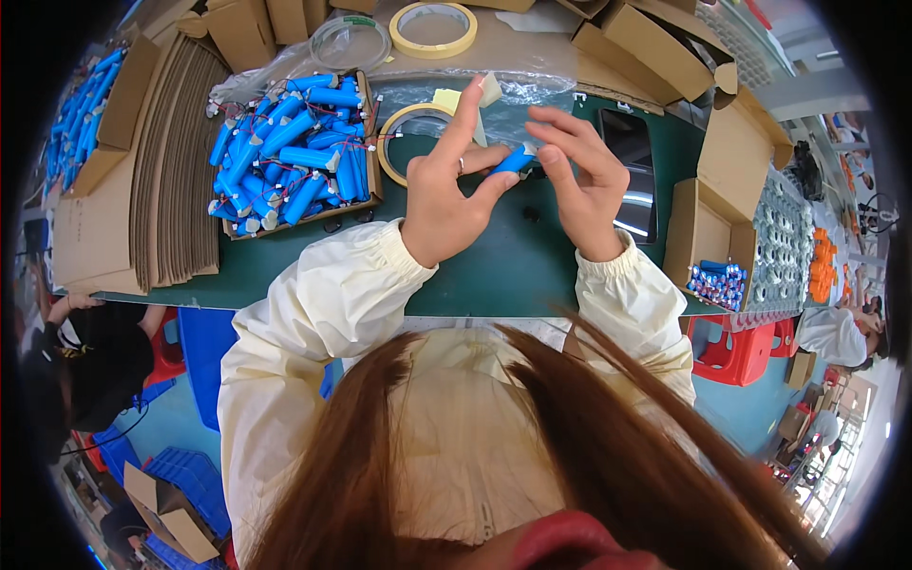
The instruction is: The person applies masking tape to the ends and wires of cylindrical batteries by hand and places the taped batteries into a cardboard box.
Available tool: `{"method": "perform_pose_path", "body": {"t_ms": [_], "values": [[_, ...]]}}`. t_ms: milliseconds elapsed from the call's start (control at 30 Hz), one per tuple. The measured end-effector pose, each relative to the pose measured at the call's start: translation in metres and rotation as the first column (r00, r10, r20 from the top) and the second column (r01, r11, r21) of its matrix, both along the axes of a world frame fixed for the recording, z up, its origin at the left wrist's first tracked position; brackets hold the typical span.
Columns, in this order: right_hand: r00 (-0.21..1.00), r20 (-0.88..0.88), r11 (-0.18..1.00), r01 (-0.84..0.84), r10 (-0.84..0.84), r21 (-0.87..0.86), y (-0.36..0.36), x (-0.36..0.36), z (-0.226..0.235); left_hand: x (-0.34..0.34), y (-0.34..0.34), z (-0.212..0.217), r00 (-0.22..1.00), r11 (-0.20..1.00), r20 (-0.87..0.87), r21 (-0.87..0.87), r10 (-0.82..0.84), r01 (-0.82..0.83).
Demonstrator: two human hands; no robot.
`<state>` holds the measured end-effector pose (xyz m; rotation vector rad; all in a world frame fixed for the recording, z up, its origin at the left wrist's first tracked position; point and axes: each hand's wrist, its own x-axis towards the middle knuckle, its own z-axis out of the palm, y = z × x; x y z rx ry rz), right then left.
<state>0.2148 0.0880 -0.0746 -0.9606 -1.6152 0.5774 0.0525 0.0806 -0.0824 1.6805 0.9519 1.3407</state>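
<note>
My left hand (442,211) pinches a blue cylindrical battery (514,161) between its thumb and lower fingers, above the green table. Its index finger points up, with a small piece of pale tape (490,90) on the tip. From the other side, the thumb and fingertips of my right hand (591,180) close on the battery's whitish end. Just behind my left hand lies a roll of cream tape (388,152), partly hidden by the hand. To the left, an open cardboard box (371,142) is heaped with blue batteries (285,142) that have thin wires and small white connectors.
Flat cardboard sheets (176,161) are stacked at left. A yellow tape roll (433,31) and a clear one (350,43) lie at the back. A black phone-like slab (627,171) lies right of my hands, near an open box (703,214) holding small cells and clear plastic trays (793,237).
</note>
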Motion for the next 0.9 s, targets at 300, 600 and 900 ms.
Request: {"method": "perform_pose_path", "body": {"t_ms": [300, 600, 900], "values": [[0.991, -0.04, 0.986, -0.132, 0.129, -0.1, 0.0, 0.001, 0.0, 0.004, -0.004, 0.0, 1.0, 1.0, -0.018, 0.008, -0.007, 0.007], [0.893, -0.407, 0.85, -0.359, 0.193, -0.385, 0.001, 0.002, 0.003, 0.004, -0.001, -0.003, 0.997, 0.996, -0.078, 0.086, 0.013, -0.006], [0.886, -0.419, 0.821, -0.384, 0.199, -0.422, 0.002, 0.004, 0.009, 0.002, 0.001, -0.004, 0.999, 0.998, -0.036, 0.067, 0.024, -0.021]]}}
